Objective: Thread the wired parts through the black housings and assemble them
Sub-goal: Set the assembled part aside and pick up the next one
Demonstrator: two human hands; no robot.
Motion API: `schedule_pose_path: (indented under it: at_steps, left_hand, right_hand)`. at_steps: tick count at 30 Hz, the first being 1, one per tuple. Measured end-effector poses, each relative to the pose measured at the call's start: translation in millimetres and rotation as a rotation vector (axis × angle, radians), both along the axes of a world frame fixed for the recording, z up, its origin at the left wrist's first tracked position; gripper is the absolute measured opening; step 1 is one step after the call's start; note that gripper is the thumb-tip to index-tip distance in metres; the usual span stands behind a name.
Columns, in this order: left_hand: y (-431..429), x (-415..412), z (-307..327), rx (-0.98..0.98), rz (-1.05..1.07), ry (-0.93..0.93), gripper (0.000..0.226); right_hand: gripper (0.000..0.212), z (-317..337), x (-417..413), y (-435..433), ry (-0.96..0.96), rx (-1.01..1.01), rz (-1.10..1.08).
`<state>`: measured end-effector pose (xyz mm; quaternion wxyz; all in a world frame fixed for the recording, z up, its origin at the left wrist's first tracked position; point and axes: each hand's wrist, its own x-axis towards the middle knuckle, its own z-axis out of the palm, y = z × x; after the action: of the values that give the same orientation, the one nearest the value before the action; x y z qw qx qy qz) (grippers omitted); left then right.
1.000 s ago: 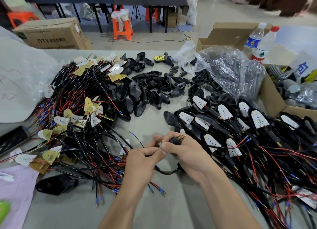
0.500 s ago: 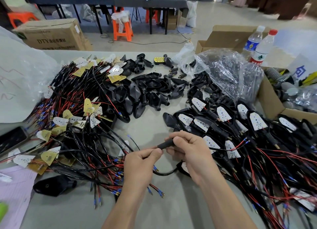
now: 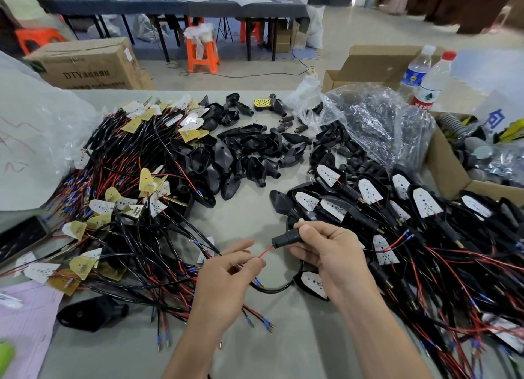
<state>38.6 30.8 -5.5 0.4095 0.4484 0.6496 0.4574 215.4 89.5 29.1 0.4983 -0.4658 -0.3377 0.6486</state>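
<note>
Right hand (image 3: 329,253) fingers gripping short black cylindrical plastic sleeve (image 3: 285,239); left hand (image 3: 226,276) fingers pinching thin red wire (image 3: 266,251) exiting it.

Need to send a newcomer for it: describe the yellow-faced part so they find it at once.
From the heap of black housings mid-table, look to its far side, left of the clear plastic bag. There lies the yellow-faced part, the only piece with a yellow, hole-dotted face among black ones.

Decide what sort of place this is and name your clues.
Probably a small assembly workshop: heaps of wired boards and black housings cover the table, with cardboard boxes nearby.
</note>
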Motion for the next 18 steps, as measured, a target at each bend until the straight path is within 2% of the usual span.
schedule_pose_path:
  at_steps: [6,10,13,16,18]
  left_hand:
    - [2,5,6,0.027,-0.024,0.076,0.029]
    - [1,8,11,-0.012,-0.035,-0.049,0.028]
    - [0,9,11,-0.035,-0.101,-0.145,0.025]
    - [1,13,8,-0.027,-0.106,-0.113,0.026]
    - [2,16,6,0.003,-0.062,-0.118,0.028]
  right_hand:
    - [0.02,-1,0,-4,-0.105,0.057,0.157]
    - [0.017,-3,1,-1,-0.088,0.064,0.099]
    - [0.012,-2,-2,-2,-0.024,0.07,0.137]
    - [0.016,0,-6,-6,0.052,0.08,0.185]
    - [0.021,1,-10,-6,0.025,0.097,0.146]
